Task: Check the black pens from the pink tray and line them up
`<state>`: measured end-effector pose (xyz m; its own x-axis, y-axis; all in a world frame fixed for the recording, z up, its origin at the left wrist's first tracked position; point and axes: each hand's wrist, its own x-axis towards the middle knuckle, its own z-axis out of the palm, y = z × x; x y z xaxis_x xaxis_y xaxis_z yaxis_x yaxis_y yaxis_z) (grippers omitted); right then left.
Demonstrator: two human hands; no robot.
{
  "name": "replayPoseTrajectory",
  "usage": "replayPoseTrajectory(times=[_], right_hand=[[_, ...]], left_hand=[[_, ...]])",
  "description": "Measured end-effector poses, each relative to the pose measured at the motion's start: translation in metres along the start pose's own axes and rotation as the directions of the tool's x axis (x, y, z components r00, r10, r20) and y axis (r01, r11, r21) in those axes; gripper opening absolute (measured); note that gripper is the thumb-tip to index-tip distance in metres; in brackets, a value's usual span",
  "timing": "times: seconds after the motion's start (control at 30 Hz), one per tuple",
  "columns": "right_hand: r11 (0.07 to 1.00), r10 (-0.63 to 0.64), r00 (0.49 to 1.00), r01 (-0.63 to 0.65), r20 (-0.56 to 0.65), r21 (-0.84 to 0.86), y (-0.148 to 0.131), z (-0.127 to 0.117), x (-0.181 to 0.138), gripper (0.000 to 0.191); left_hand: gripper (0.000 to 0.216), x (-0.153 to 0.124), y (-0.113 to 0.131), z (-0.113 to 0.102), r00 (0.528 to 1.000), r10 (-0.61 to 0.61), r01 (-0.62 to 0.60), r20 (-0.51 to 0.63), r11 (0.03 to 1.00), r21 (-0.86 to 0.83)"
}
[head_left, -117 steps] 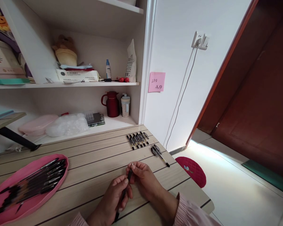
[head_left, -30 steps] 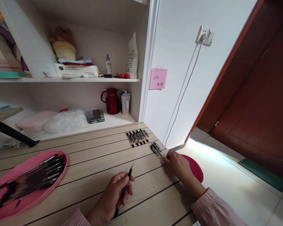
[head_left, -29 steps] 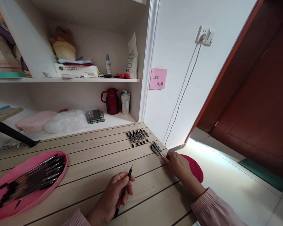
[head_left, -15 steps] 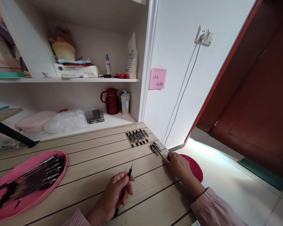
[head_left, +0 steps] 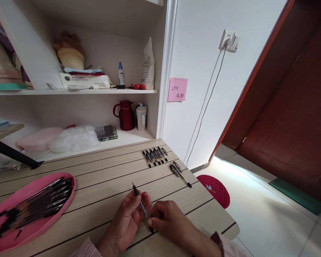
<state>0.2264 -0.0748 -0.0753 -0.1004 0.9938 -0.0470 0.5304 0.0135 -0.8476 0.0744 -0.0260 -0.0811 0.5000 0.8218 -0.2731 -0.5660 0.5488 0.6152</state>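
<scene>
My left hand (head_left: 127, 223) is closed round a thin black pen (head_left: 139, 202), whose tip points up and to the left. My right hand (head_left: 167, 223) pinches the pen's lower end near the wooden table's (head_left: 101, 182) front edge. A row of several black pens (head_left: 155, 156) lies at the table's far right. A smaller group of pens (head_left: 179, 173) lies just in front of that row.
A pink oval tray (head_left: 5, 237) with several dark pens sits at the left. Shelves behind hold a red jug (head_left: 126, 116), a cup (head_left: 141, 117), a plastic bag (head_left: 71, 138) and a pink box (head_left: 36, 139). A red cushion (head_left: 215, 189) lies on the floor beyond the table's right edge.
My right hand has come back from the small group of pens at the right edge to the pen in my left hand. The pen's tip has swung from right to left.
</scene>
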Motion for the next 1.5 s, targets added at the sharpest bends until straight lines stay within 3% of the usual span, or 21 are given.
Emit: replayPoseTrajectory(times=[0.13,0.27,0.4,0.5,0.6,0.8,1.5], right_hand=[[1.000,-0.013,0.997,0.014,-0.076,0.010,-0.005,0.021,0.002,0.007],[0.998,-0.021,0.995,0.015,-0.101,-0.056,-0.006,0.017,0.005,0.008],[0.952,0.038,0.975,-0.102,-0.220,-0.290,0.004,-0.008,0.010,0.011],[0.823,0.062,0.928,-0.256,-0.368,-0.507,0.021,-0.035,0.014,0.014],[0.716,0.087,0.903,-0.350,-0.420,-0.604,0.040,-0.058,0.017,0.015],[0.643,0.115,0.893,-0.400,-0.435,-0.653,0.057,-0.071,0.020,0.015],[0.618,0.058,0.891,-0.386,-0.450,-0.685,0.061,-0.070,0.022,0.018]], left_hand=[[0.010,0.001,0.001,0.000,1.000,0.007,-0.007,-0.013,1.000,-0.010],[0.015,0.001,0.002,0.001,1.000,0.018,-0.018,-0.015,1.000,0.019],[0.030,0.002,0.002,-0.001,1.000,0.010,-0.009,-0.019,0.998,0.061],[0.027,0.004,0.003,-0.005,1.000,0.005,-0.003,-0.023,0.996,0.093],[0.023,0.005,0.002,-0.007,1.000,0.005,-0.005,0.000,0.990,0.141],[0.022,0.004,0.001,-0.006,1.000,0.006,-0.010,0.021,0.983,0.183],[0.018,0.004,0.003,-0.005,0.999,-0.012,0.005,0.030,0.972,0.234]])
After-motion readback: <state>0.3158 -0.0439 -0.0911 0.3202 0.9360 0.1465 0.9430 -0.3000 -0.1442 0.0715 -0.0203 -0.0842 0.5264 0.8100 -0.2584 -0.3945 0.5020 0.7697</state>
